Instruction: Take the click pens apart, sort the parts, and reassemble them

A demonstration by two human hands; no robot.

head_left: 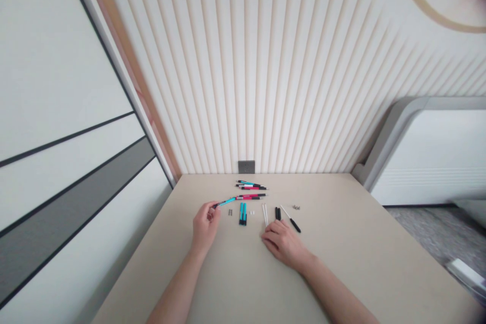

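Observation:
My left hand [206,223] is closed in a pinch on the dark end of a blue mechanical pencil [227,202]. The pencil tilts up to the right, its far end close to the red and black pencils [250,196]. My right hand [281,240] lies palm down on the table, fingers bent slightly and resting near the lower ends of thin white tubes [265,214] and two black grips [278,213]; its fingertips are partly hidden. Between the hands lie two blue barrels with black ends [242,214], small metal pieces [230,212] and tiny white pieces [252,212].
Farther back lies a group of blue, white and red pencils [250,185]. Right of my right hand are a white rod with a black grip [294,224] and small metal parts [296,207]. The beige table [341,273] meets a ribbed wall with a dark socket [246,167].

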